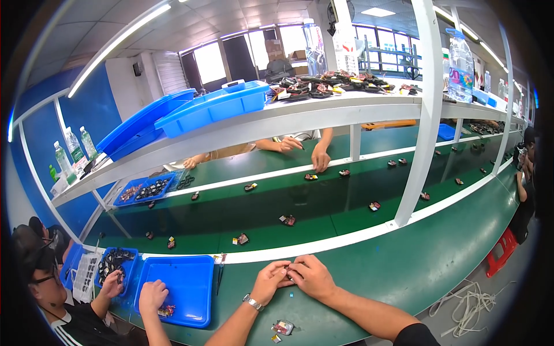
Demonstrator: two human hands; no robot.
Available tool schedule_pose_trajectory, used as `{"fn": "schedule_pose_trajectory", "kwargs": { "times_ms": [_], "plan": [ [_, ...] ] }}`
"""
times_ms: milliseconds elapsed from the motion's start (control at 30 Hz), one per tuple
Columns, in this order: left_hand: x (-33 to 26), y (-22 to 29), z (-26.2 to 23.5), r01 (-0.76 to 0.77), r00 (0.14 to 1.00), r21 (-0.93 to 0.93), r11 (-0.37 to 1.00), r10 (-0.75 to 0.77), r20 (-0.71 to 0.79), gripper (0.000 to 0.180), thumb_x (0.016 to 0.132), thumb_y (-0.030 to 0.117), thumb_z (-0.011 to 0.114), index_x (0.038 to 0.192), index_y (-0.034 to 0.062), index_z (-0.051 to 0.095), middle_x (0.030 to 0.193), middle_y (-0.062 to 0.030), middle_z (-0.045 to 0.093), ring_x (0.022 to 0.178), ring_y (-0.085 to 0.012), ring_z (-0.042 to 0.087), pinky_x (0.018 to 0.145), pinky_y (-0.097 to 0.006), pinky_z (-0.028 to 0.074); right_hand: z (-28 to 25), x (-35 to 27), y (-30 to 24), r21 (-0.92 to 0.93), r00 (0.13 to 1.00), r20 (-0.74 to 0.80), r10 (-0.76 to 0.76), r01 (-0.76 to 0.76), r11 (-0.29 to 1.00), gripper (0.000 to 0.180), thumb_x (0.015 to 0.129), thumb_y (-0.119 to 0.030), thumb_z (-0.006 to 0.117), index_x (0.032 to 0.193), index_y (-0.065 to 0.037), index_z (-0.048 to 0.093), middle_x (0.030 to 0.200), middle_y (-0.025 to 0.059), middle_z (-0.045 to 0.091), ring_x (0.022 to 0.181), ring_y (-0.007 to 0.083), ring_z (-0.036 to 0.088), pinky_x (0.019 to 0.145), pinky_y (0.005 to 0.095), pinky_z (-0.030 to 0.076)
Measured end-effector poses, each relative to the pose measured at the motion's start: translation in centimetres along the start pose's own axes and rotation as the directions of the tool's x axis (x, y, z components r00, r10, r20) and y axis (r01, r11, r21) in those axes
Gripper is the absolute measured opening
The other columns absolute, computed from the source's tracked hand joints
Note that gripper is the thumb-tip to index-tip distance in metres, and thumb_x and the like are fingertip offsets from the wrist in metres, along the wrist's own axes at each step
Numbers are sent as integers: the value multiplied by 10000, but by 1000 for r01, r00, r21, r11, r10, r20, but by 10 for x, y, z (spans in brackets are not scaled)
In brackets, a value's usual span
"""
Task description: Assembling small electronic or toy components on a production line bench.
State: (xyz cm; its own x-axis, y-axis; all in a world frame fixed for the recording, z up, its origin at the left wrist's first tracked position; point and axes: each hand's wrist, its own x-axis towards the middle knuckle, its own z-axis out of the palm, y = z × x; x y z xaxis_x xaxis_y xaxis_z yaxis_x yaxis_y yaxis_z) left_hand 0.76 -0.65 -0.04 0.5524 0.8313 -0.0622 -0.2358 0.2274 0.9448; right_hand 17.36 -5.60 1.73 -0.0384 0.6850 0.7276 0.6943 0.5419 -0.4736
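My left hand (pixel 272 281) and my right hand (pixel 314 278) meet over the green bench at lower middle. Both have their fingertips closed on a small dark part with reddish bits (pixel 289 274); the fingers cover most of it, so its kind is unclear. A tiny light-blue piece (pixel 291 294) lies on the bench just below my hands. Nearer to me, between my forearms, rests a small dark assembly with a pale top and reddish bits (pixel 283 327). Beside it is a little yellow-and-white piece (pixel 276 339).
Left of my forearm, a co-worker's hand (pixel 153 297) reaches into a blue tray (pixel 202 271); tweezers (pixel 220 279) lie beside it. Beyond a white rail, similar assemblies (pixel 287 220) dot the green conveyor (pixel 334 202). A white post (pixel 418 144) rises at right, under a loaded shelf (pixel 323 109).
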Motion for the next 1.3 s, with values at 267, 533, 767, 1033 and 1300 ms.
{"fn": "schedule_pose_trajectory", "kwargs": {
  "times_ms": [267,533,767,1033,1300],
  "plan": [
    [-2,-4,9,-47,989,180,983,71,-129,218,953,60,541,1155,-18,566,1020,-85,666,907,-130,647,739,-267,564,-2,-2,1,243,979,64,196,-205,948,175,775,-21,698,945,-6,658,946,101,624,801,221,655,691,301,546],
    [1,-13,6,-150,977,242,958,182,-113,223,932,18,553,1152,-22,562,1052,-85,657,936,-125,632,784,-243,524,3,-3,3,315,930,92,357,-367,875,193,812,-30,664,1000,4,637,927,100,624,759,178,662,689,281,541],
    [2,-14,1,-172,980,236,956,191,-59,308,915,7,574,1215,-31,517,1126,-112,635,1006,-147,626,851,-260,512,2,-1,2,319,942,112,317,-337,886,179,811,-25,665,985,5,640,917,94,614,745,164,655,681,272,540],
    [3,-6,3,-220,956,154,963,245,-162,303,926,-4,496,1225,-50,470,1185,-211,598,999,-265,648,819,-362,572,-4,43,138,169,840,-98,534,-515,841,146,802,-20,663,944,16,654,826,106,684,757,167,673,707,291,544],
    [2,-9,-6,-172,968,191,966,202,-150,269,931,26,527,1185,-59,517,1110,-181,641,918,-201,656,759,-299,564,2,106,141,-517,886,62,459,-365,774,522,693,-396,785,1044,-30,662,1034,166,660,1015,339,599,876,435,482]
  ]
}}
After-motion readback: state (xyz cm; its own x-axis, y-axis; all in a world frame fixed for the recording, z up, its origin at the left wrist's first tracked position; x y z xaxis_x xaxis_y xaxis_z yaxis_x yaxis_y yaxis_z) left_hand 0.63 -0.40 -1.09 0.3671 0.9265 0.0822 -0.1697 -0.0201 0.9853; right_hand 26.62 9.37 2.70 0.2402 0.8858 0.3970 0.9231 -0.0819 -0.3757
